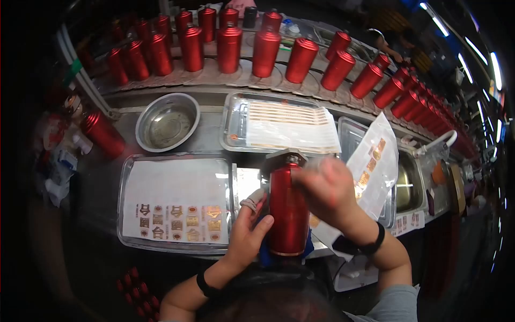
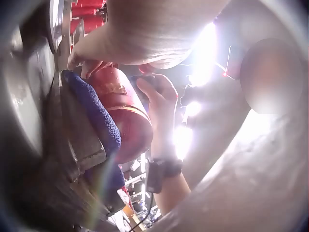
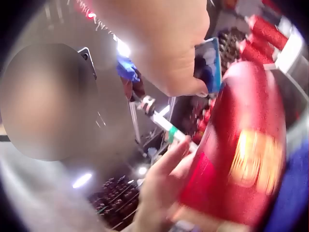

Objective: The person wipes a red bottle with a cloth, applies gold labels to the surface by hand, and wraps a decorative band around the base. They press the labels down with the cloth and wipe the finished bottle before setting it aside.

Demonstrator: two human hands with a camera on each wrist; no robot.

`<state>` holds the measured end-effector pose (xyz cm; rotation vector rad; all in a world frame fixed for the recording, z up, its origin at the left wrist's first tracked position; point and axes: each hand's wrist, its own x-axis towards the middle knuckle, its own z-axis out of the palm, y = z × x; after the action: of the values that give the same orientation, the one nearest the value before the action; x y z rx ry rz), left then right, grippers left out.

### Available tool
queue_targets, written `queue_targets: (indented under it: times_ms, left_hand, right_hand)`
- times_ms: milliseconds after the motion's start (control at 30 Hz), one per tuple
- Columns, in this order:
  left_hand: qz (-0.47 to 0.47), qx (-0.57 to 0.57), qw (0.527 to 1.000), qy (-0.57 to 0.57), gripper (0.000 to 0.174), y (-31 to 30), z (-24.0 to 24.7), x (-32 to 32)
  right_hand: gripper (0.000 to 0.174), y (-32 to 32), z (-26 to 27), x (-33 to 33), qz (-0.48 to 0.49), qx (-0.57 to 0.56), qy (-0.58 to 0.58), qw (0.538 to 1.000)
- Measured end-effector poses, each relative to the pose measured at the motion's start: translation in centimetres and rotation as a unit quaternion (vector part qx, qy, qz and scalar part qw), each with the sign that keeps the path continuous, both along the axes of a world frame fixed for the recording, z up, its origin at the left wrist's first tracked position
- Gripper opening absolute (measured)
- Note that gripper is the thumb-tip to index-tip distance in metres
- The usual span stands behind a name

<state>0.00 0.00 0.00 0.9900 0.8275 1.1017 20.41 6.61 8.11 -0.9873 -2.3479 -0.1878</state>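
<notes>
A red metallic bottle (image 1: 289,214) lies in front of the person on a blue cloth pad (image 2: 99,111). Gold lettering (image 3: 256,162) shows on its side in the right wrist view, blurred by motion. My left hand (image 1: 247,233) holds the bottle at its left side, thumb and fingers spread around it; pale covers wrap some fingertips. Over the bottle's upper right side is my right hand (image 1: 327,188), blurred. It pinches a small flat piece with a blue edge (image 3: 208,67), close to the bottle's shoulder.
To the left, a tray (image 1: 122,214) holds a sheet of gold character decals. Behind stand a metal bowl (image 1: 140,126) and a tray (image 1: 228,121) of striped strips. A decal sheet (image 1: 378,145) lies right, near a sink (image 1: 421,188). Red bottles (image 1: 229,51) line a conveyor at the back.
</notes>
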Motion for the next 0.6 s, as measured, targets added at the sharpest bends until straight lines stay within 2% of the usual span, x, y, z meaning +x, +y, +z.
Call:
queue_targets:
  times_ms: [67, 100, 200, 233, 300, 333, 367, 433, 500, 567, 600]
  left_hand:
    - [0.02, 0.003, 0.999, 0.026, 0.063, 0.0, -0.4, -0.5]
    - [0.033, -0.03, 0.998, -0.033, 0.062, -1.8, -0.4, 1.1]
    - [0.029, 0.013, 0.999, 0.022, 0.062, -0.3, 0.4, -0.1]
    - [0.016, 0.024, 0.999, 0.035, 0.063, -0.8, 0.4, 0.6]
    - [0.008, 0.064, 0.996, 0.066, 0.064, -0.4, 0.5, 0.9]
    - [0.016, 0.09, 0.993, 0.078, 0.063, -0.6, 0.2, 0.7]
    - [0.031, 0.103, 0.989, 0.098, 0.06, -0.5, 0.3, 0.4]
    - [0.056, 0.127, 0.981, 0.134, 0.056, -0.3, 0.6, 0.4]
    - [0.052, 0.195, 0.958, 0.206, 0.056, 0.7, 1.3, 0.6]
    - [0.041, 0.298, 0.905, 0.3, 0.057, 2.0, 2.2, 1.1]
    - [0.025, 0.299, 0.89, 0.343, 0.053, 2.3, 2.8, 1.4]
  right_hand:
    - [0.036, -4.1, -1.7, -0.4, 0.166, -0.006, 0.027, 0.986]
    - [0.036, -7.1, 0.3, -0.1, 0.232, -0.098, -0.02, 0.968]
    - [0.033, -4.5, 0.1, -0.9, 0.127, -0.168, 0.086, 0.974]
    - [0.029, -3.2, 0.1, -0.3, 0.01, -0.193, 0.156, 0.969]
    - [0.025, 0.0, -0.7, 2.2, -0.043, -0.009, 0.131, 0.99]
    - [0.025, -1.5, -0.3, 2.1, -0.001, -0.004, 0.036, 0.999]
    - [0.025, -3.2, -1.6, 1.4, 0.091, 0.022, 0.056, 0.994]
    - [0.023, -6.5, -1.5, 1.1, 0.214, -0.027, 0.08, 0.973]
    - [0.022, -5.7, -2.5, 2.2, 0.085, -0.175, 0.177, 0.965]
    - [0.023, -2.9, -2.6, 3.1, -0.108, -0.134, 0.263, 0.949]
    - [0.023, -3.2, -2.6, 3.2, -0.053, -0.084, 0.202, 0.974]
